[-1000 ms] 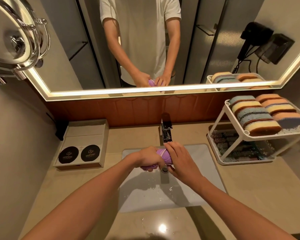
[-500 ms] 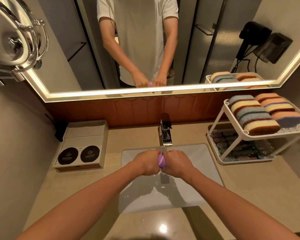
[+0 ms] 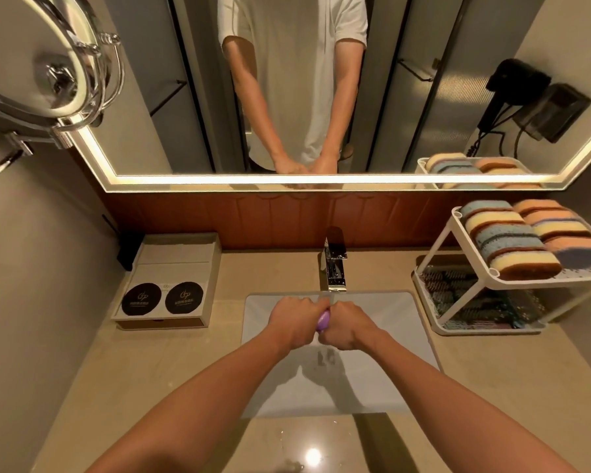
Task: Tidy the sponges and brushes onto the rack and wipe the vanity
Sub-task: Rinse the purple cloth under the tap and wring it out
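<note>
A purple cloth [image 3: 323, 320] is squeezed between both fists over the white sink [image 3: 406, 336], just below the chrome faucet [image 3: 335, 264]. My left hand [image 3: 296, 320] grips its left end and my right hand [image 3: 348, 324] grips its right end; only a small strip of cloth shows between them. On the right stands a white two-tier rack [image 3: 458, 302]. Several coloured sponges [image 3: 516, 240] lie in rows on its upper shelf, and brushes [image 3: 464, 298] lie on the lower shelf.
A box [image 3: 166, 285] with two black round pads sits on the beige vanity top [image 3: 526, 387] at the left. The lit mirror [image 3: 321, 97] reflects a person's arms and a wall hair dryer. A round chrome mirror [image 3: 48, 63] hangs at upper left. Water drops lie at the vanity's front.
My hands have closed together around the purple cloth, hiding most of it. The right hand, earlier spread over the cloth, is now a fist beside the left.
</note>
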{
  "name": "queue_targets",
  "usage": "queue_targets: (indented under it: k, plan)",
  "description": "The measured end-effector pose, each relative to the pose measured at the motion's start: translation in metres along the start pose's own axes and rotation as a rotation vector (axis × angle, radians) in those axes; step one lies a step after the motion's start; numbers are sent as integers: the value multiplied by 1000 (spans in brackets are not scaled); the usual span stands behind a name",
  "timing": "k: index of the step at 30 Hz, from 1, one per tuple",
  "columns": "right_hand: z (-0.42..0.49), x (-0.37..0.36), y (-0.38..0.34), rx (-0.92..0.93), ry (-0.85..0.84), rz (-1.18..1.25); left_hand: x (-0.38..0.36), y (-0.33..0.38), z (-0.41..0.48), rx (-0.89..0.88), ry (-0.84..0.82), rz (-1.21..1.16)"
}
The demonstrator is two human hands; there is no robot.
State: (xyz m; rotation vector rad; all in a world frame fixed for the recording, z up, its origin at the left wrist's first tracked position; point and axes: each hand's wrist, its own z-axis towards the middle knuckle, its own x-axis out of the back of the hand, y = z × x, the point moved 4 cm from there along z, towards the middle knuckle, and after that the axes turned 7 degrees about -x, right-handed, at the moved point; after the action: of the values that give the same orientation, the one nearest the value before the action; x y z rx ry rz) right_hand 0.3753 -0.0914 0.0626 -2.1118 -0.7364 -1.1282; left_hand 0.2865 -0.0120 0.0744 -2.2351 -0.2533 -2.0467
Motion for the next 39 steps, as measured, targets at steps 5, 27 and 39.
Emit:
queue_targets:
  k: [5, 27, 39]
  plan:
    - [-6, -3, 11, 110, 228, 62, -14, -8, -7, 365, -77, -717]
    - [-17, 14, -8, 130, 270, -303, 21, 0, -12, 157, -168, -305]
    - [-12, 3, -9, 60, 153, -243, -4, 1, -14, 187, -55, -230]
